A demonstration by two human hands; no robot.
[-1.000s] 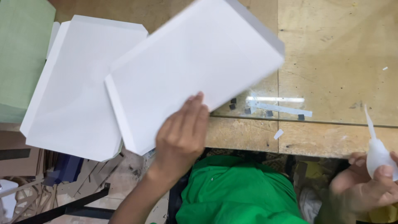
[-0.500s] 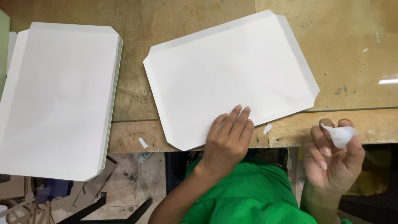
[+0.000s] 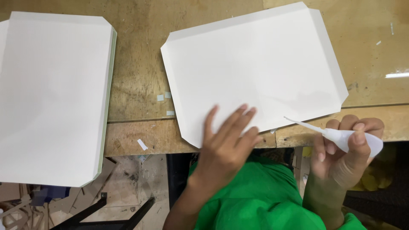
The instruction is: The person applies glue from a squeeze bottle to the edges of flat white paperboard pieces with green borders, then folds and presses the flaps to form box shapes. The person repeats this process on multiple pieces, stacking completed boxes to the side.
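Wooden workbench (image 3: pixel 136 81), scuffed, with a seam running across its near part. Far left: stack of white sheets (image 3: pixel 51 98) with clipped corners, greenish edges showing down its right side; its near end overhangs the bench edge.

Centre: single white sheet (image 3: pixel 251 72), corners also clipped, lying flat and slightly skewed, near edge at the bench lip. Well apart from the stack, with bare wood between.

Left hand (image 3: pixel 226 145) lies palm down on the sheet's near edge, fingers spread and flat, gripping nothing, just pressing the paper.

Right hand (image 3: pixel 345 149) is curled closed around a small white squeeze bottle (image 3: pixel 353 139). Its long thin nozzle points left and touches or nearly touches the sheet's near right edge; contact unclear.

Small paper scraps (image 3: pixel 165 97) lie on the wood between the stack and the sheet.
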